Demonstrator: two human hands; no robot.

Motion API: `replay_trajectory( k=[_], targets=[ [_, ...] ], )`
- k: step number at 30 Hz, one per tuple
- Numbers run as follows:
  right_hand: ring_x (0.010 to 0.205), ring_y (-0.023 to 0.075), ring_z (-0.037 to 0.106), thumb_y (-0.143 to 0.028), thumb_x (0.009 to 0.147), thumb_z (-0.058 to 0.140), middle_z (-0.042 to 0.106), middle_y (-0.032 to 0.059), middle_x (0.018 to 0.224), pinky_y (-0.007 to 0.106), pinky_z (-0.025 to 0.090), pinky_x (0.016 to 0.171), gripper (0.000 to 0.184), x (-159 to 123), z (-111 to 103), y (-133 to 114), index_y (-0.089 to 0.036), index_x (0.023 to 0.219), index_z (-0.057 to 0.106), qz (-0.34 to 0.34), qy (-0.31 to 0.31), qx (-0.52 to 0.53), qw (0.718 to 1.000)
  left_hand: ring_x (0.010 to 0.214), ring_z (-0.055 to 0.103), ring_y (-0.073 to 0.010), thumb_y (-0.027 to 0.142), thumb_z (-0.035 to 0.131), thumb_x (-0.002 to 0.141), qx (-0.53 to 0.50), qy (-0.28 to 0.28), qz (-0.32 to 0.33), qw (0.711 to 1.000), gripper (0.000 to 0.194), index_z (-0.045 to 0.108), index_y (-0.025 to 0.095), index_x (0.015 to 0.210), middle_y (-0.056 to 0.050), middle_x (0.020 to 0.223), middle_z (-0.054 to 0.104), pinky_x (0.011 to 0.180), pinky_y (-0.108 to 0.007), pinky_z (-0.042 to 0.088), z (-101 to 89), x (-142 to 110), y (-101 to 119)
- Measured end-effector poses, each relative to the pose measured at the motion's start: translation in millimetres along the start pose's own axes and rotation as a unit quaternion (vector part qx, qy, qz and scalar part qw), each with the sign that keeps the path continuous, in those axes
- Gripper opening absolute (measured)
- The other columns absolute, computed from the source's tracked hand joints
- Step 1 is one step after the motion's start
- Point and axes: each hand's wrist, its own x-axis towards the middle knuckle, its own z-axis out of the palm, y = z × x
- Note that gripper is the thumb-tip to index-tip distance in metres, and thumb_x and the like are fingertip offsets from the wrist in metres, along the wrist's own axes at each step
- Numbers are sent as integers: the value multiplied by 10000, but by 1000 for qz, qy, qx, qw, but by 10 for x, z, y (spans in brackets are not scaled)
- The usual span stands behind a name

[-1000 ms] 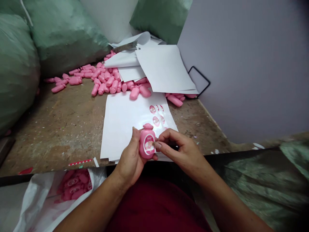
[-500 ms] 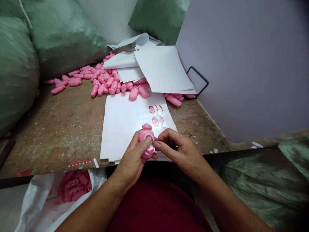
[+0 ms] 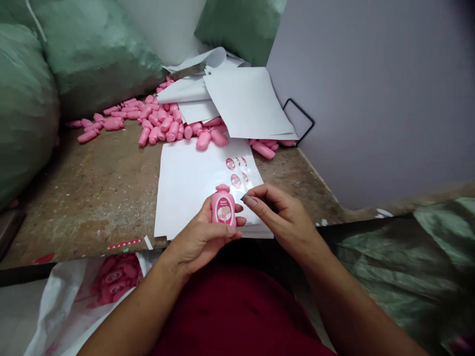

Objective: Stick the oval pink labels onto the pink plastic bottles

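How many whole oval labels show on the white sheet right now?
2: the far label and the near label, both on the white sheet, right of its middle. Partial labels lie beside them; the right hand may hide more.

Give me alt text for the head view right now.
The left hand holds a pink bottle with an oval BABY label facing the camera; the right hand hovers beside it. Below lies a white sheet with oval stickers; behind, papers partly cover a heap of pink bottles.
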Motion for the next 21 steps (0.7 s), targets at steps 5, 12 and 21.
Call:
replay_trajectory(
  k=[5, 12, 21],
  targets=[
    [686, 140, 529, -368, 906, 580, 597, -22, 739, 262, 412, 640, 174, -85, -14, -10, -215, 850, 642, 7, 11, 37, 999, 855, 700, -192, 382, 729, 847, -61, -41, -13, 997, 374, 587, 177, 1125, -92, 1003, 694, 701, -267, 562, -35, -28, -47],
    [711, 161, 548, -398, 771, 732, 583, -29, 736, 285, 433, 654, 255, -242, 64, -131, -226, 920, 616, 38, -29, 95, 994, 838, 700, -196, 555, 400, 989, -88, -33, 16, 995, 445, 578, 185, 1161, -86, 967, 680, 663, -295, 571, -8, -216, -127],
    [606, 134, 500, -331, 731, 755, 500, -85, 640, 275, 381, 609, 375, -316, 351, -154, -248, 1065, 606, -9, -82, 21, 996, 691, 640, -104, 263, 488, 1005, -123, 37, 75, 989, 213, 644, 127, 1056, -40, 872, 653, 683, -260, 567, -80, -469, -343]
  ],
)
